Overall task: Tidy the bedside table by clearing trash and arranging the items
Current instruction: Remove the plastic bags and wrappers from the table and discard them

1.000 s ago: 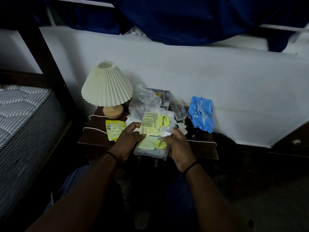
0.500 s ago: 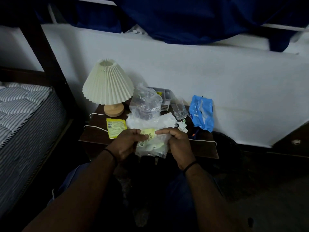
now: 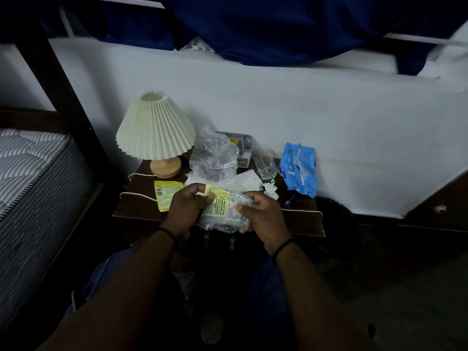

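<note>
Both my hands clamp one crumpled plastic wrapper [image 3: 224, 211] over the front edge of the bedside table [image 3: 141, 206]: left hand [image 3: 188, 207] pinches its yellow upper-left end, right hand [image 3: 263, 215] curls round its right side. The wrapper lies between the hands, long axis running upper-left to lower-right.

Count on the table: one lamp [image 3: 155, 130] at the back-left corner, one yellow packet [image 3: 166, 193] near the front-left, one clear bag [image 3: 215, 158], one glass [image 3: 266, 163], one blue bag [image 3: 300, 171] at the right edge. Right hand is nearer the blue bag.
</note>
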`<action>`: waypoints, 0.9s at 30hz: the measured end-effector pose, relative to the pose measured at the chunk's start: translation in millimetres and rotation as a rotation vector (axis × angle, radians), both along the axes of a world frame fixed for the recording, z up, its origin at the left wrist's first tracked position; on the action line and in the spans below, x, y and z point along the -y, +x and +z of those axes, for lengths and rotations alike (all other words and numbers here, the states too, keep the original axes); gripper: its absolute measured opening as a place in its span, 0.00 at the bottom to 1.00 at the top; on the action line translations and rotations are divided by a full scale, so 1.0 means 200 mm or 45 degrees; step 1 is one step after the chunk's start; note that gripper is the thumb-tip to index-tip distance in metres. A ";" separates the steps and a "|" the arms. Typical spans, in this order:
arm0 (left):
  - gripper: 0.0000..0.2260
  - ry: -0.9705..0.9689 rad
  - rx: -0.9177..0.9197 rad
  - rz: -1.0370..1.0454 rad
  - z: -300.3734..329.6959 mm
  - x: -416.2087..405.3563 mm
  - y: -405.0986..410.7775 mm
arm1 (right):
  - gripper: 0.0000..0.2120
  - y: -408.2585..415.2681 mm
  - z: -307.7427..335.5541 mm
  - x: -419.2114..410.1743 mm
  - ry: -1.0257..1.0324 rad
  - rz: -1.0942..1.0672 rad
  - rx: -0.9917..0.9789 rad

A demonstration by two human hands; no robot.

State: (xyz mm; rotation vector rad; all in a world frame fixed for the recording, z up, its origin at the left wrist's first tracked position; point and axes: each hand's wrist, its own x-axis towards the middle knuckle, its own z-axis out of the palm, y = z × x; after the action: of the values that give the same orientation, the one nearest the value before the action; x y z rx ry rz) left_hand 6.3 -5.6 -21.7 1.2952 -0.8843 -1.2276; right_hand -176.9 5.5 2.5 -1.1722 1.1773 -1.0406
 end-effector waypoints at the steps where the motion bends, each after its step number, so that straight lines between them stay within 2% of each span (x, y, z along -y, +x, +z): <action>1: 0.08 -0.001 -0.006 0.010 0.00 0.00 -0.01 | 0.10 0.00 0.00 0.00 0.014 0.004 0.004; 4: 0.05 -0.018 -0.090 -0.120 0.02 -0.01 0.01 | 0.09 -0.01 0.00 -0.01 0.057 0.026 0.060; 6: 0.09 -0.004 -0.125 -0.335 0.02 -0.03 0.02 | 0.08 -0.02 0.00 -0.01 0.073 -0.020 0.109; 8: 0.16 0.012 -0.026 -0.424 0.02 -0.05 0.01 | 0.07 -0.01 0.00 -0.01 0.066 -0.094 0.091; 10: 0.15 -0.027 0.067 -0.351 0.02 -0.06 0.00 | 0.08 -0.02 -0.01 -0.01 -0.027 -0.113 -0.113; 12: 0.10 -0.143 0.199 -0.308 0.03 -0.06 0.01 | 0.12 -0.03 -0.03 -0.01 -0.194 -0.006 -0.538; 13: 0.09 -0.184 0.238 -0.319 0.04 -0.06 0.01 | 0.11 -0.03 -0.03 -0.02 -0.254 0.062 -0.716; 15: 0.08 -0.207 0.248 -0.361 0.06 -0.06 0.01 | 0.08 -0.01 -0.02 -0.03 -0.292 0.142 -0.818; 19: 0.07 -0.239 0.223 -0.335 0.07 -0.07 -0.01 | 0.11 0.03 0.01 -0.05 -0.328 0.122 -0.634; 23: 0.07 0.035 -0.248 -0.151 0.04 -0.07 -0.07 | 0.17 0.01 0.04 -0.05 0.006 0.003 -0.059; 25: 0.06 0.098 -0.278 -0.187 0.04 -0.07 -0.10 | 0.17 -0.02 0.05 -0.04 0.095 -0.042 0.081; 27: 0.09 0.079 -0.254 -0.251 0.06 -0.07 -0.11 | 0.17 -0.03 0.05 -0.03 0.099 -0.080 0.119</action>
State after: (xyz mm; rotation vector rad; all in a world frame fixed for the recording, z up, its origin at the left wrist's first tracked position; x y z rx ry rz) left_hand -15.6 7.8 -10.3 1.1305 -0.8492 -1.5211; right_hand -183.6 12.5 13.4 -1.0210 1.1769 -1.0757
